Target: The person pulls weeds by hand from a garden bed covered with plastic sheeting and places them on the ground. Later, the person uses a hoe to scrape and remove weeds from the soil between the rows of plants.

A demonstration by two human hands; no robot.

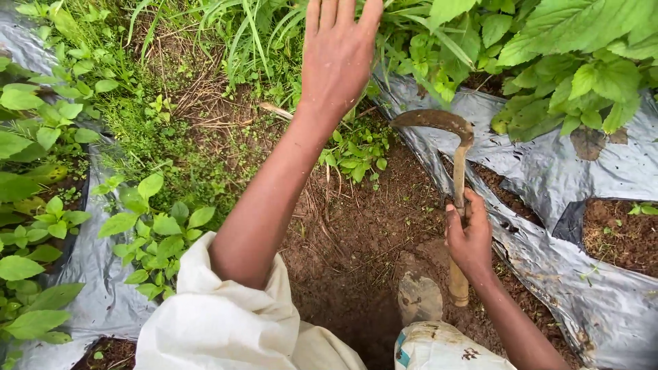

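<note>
While the head camera looked straight down, the whole scene was a garden furrow: bare brown soil (pixel 356 233) running between two strips of silver plastic mulch sheet (pixel 548 171), with weeds and grass (pixel 226 41) crowding the far end. That sheeting was laid over the beds on both sides, I'd guess to keep weeds down, so the only growth left was in the open strip and in the planting holes cut into the plastic.

Left hand (pixel 337 58) was stretched forward over the grass clump at the top, fingers out flat and close together, palm down, not gripping anything as far as I could see. The fingertips ran off the top edge, so whether they touched any blades I couldn't tell. Looked like a reach toward the weeds.

Right hand (pixel 469 236) was wrapped tight around the wooden handle of a sickle (pixel 458 164), held low by the knee. Its rusty curved blade hooked left just above the soil, right next to the edge of the plastic, well apart from the other hand.

A muddy foot (pixel 419 296) rested on the soil just beside the handle's butt end.
</note>
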